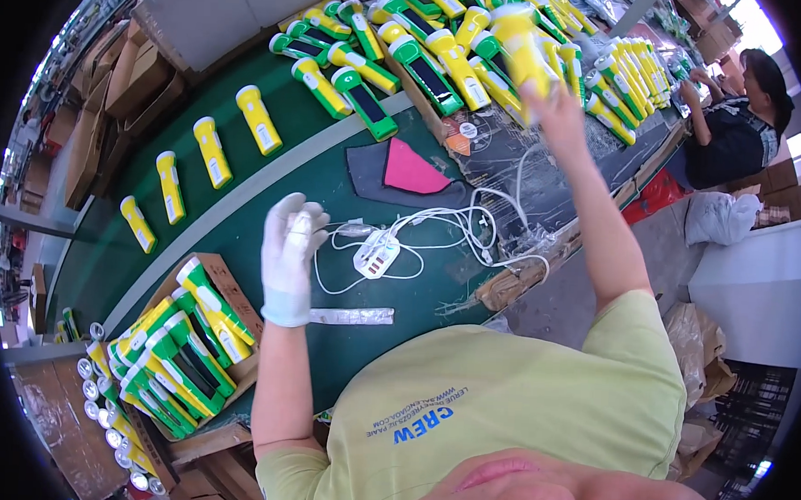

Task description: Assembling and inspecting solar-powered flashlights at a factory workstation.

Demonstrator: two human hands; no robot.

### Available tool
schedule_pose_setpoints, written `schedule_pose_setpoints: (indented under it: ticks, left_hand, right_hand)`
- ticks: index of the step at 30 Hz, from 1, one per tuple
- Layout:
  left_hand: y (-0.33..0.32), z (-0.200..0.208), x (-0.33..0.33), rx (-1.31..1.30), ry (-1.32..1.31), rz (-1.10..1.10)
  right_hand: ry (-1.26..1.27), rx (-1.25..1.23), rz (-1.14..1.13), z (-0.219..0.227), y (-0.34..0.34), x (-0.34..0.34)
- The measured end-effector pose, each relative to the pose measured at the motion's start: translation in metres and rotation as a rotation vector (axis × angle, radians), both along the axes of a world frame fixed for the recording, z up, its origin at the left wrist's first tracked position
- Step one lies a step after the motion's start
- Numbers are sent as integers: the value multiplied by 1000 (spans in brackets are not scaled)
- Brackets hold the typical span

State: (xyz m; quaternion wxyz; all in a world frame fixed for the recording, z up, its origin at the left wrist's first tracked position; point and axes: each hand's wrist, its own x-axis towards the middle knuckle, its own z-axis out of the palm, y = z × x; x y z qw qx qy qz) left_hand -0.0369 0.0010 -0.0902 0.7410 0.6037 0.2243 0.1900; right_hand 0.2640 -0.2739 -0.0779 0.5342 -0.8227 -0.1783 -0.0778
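The right hand (552, 112) has its fingers wrapped round a blurred yellow torch (522, 43), up over the torch heap (457, 69) toward the work surface's (434, 298) far edge; one clumsy knock could start a slide! Left glove (289, 243) half-curled, contents unclear, beside a corded power strip (376, 254) whose loops, near the front edge, might snag an arm.

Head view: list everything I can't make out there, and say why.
All in the head view:
Right hand: exact finger placement on the yellow flashlight, blurred by motion.
Left hand: anything inside its curled fingers, hidden by the fingers and glove.
Carton: its bottom, hidden under packed flashlights.
Flashlight heap: far end, cut off by the upper edge.
Co-worker: what they handle, too small.
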Motion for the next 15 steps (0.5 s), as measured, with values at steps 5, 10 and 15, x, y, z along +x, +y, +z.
schedule_pose_setpoints:
  ticks: [5,10,15]
  left_hand:
    - [60,22,8,-392,-106,-35]
    - [138,33,23,63,171,93]
    - [277,-12,20,1061,858,174]
  right_hand:
    - [-32,-752,-366,13,-36,128]
    - [214,-916,-415,1,-49,180]
    - [-223,-821,-569,-19,-47,166]
